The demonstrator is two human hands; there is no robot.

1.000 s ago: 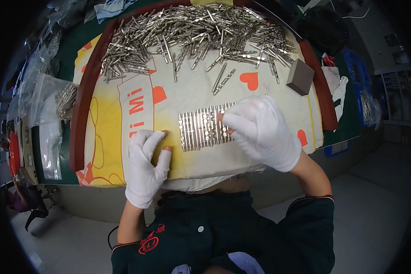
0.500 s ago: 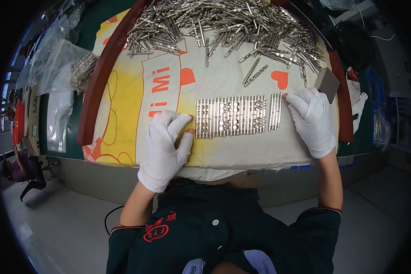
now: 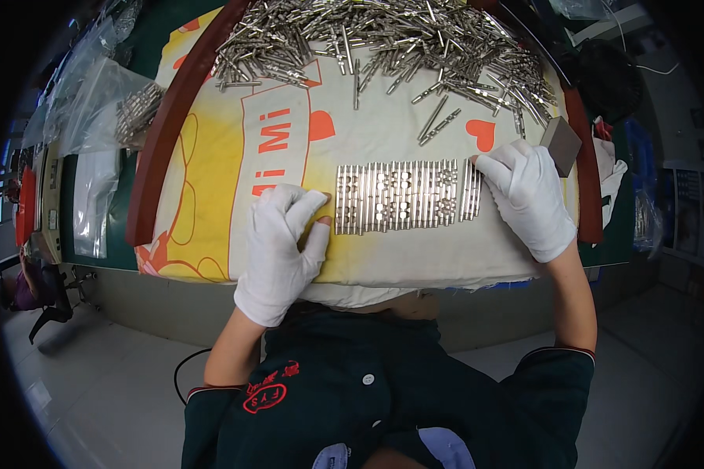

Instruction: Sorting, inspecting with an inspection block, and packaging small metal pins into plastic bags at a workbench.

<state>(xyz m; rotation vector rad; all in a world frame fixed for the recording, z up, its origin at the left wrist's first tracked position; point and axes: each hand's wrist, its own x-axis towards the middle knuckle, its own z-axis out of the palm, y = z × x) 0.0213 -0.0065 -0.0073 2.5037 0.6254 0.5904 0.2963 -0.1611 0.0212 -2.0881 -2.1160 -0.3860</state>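
Slim shiny metal pins [image 3: 395, 197] lie side by side in an upright row on the cloth. A few more pins [image 3: 469, 190] stand close against the row's right end, their tops slightly fanned. My left hand [image 3: 283, 250], in a white glove with bare fingertips, rests at the left end of the row, thumb and forefinger apart and nothing held. At the right end, my right hand [image 3: 530, 202], gloved likewise, has a bare fingertip at the top of the last pins. Its other fingers are bent and partly hidden.
A large heap of loose metal pins [image 3: 399, 47] covers the far side. Dark red wooden rails [image 3: 160, 156] border the printed cloth [image 3: 281, 227]. A grey-brown block [image 3: 560, 145] sits by the right rail. Plastic bags [image 3: 94, 109] lie left; a person [image 3: 35, 285] sits far left.
My right hand has moved left, bringing the few separate pins up to the row and narrowing the gap. My left hand stays nearly in place.
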